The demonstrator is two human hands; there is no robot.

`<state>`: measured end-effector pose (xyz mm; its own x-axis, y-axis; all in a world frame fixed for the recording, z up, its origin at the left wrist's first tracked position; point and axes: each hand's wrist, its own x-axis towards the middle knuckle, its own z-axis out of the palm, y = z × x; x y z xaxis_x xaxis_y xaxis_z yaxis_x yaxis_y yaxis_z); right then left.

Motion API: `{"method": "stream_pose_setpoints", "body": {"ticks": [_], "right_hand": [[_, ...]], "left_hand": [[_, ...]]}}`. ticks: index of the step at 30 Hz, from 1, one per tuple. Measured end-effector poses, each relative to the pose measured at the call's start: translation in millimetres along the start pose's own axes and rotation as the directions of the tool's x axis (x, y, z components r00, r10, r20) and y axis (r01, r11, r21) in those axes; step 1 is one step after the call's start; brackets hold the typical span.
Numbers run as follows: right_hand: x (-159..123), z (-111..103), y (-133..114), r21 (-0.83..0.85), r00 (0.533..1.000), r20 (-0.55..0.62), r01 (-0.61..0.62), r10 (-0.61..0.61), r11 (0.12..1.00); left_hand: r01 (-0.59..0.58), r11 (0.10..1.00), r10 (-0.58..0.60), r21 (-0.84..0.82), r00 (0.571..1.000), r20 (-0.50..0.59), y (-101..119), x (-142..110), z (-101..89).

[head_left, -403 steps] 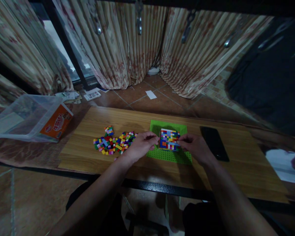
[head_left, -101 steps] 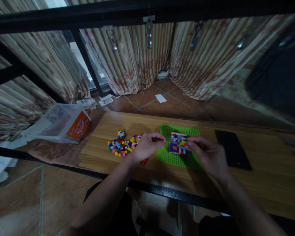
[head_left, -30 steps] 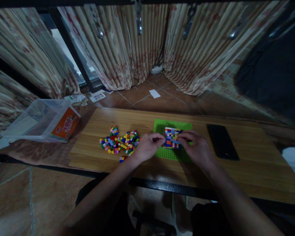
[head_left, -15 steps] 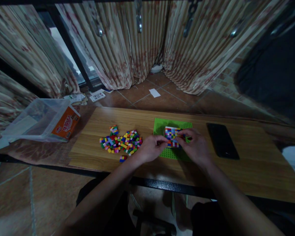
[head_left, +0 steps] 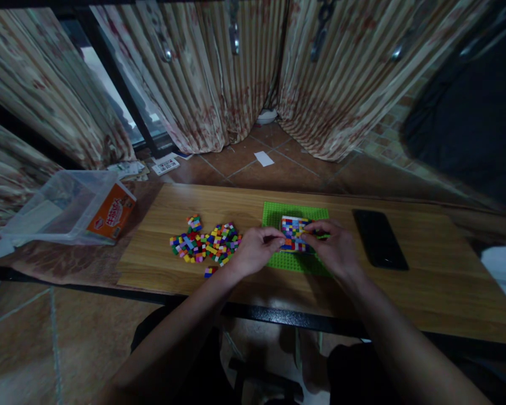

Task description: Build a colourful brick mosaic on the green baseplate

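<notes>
When lifting multicoloured brick block (head_left: 293, 229), set on green baseplate (head_left: 293, 263), expect light, stiff plastic; grasp by opposite side walls. Note patchwork top with white far row. See left hand (head_left: 255, 252) and right hand (head_left: 335, 247) at opposite edges, with fingers (head_left: 270, 231) pinched nearly together; in dim view, cannot tell if holding anything.

Smooth wood-grain finish across the worktop (head_left: 438, 281), speckled gloss on the black rim (head_left: 287, 316) along its near edge. Studded plastic in the green baseplate (head_left: 293, 262); plastic bricks (head_left: 223, 242); glossy black slab (head_left: 380, 239) toward the right edge; translucent plastic bin (head_left: 78, 225) past the left; pleated cloth curtains (head_left: 219, 84) beyond.
</notes>
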<state>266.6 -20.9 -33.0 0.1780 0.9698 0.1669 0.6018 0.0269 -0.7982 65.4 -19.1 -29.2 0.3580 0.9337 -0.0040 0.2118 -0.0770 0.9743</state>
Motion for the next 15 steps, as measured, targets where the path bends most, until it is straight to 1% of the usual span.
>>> {"method": "stream_pose_setpoints", "body": {"ticks": [5, 9, 12, 15], "right_hand": [[3.4, -1.1, -3.6, -0.017, 1.000, 0.017, -0.013, 0.013, 1.000], [2.7, -3.6, -1.3, -0.019, 0.999, 0.047, 0.005, -0.004, 1.000], [-3.5, -5.1, -2.1, 0.037, 0.995, 0.054, 0.081, -0.083, 0.996], [-11.4, -4.4, -9.2, 0.075, 0.968, 0.087, 0.230, -0.236, 0.970]], "left_hand": [[0.028, 0.995, -0.032, -0.093, 0.999, -0.042, -3.0, 2.0, 2.5], [0.116, 0.958, -0.135, -0.260, 0.989, -0.054, -0.8, 2.8, 4.9], [0.184, 0.894, -0.216, -0.409, 0.976, -0.034, 3.1, 2.4, 5.5], [0.201, 0.848, -0.240, -0.490, 0.971, -0.017, 6.7, 1.7, 4.7]]}}
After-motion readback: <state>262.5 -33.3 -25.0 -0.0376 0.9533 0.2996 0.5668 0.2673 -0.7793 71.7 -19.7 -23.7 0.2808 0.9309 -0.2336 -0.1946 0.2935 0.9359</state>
